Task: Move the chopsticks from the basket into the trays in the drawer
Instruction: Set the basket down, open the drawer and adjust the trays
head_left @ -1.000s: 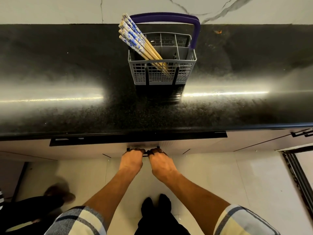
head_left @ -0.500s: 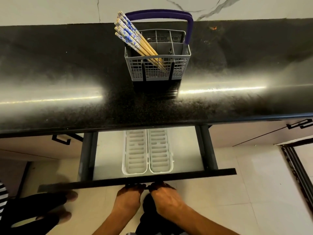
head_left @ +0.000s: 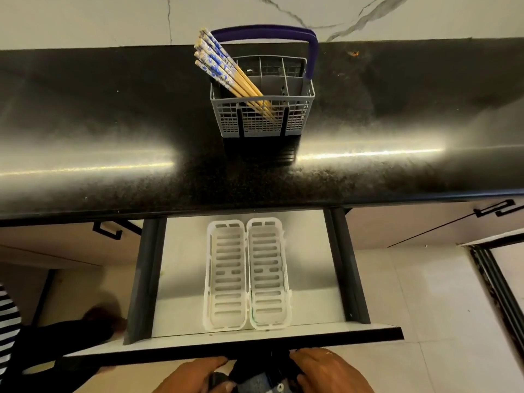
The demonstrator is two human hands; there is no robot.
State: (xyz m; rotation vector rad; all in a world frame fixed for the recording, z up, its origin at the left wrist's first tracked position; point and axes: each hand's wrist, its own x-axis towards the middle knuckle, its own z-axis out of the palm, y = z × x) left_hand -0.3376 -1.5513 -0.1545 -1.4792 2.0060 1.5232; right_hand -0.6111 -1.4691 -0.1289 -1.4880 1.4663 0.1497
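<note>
drawer (head_left: 235, 343) pulled wide, so both white trays (head_left: 247, 275) lie side by side, exposed and bare. chopsticks (head_left: 226, 73) bunched in the basket (head_left: 262, 114) on the counter (head_left: 113, 131), leaning left, patterned ends up for easy grabbing. left hand (head_left: 192, 375) and right hand (head_left: 326, 370) just below the drawer front, fingers loose, holding nothing; touching the front or not, cannot tell. likely next: reach up for chopsticks.
</note>
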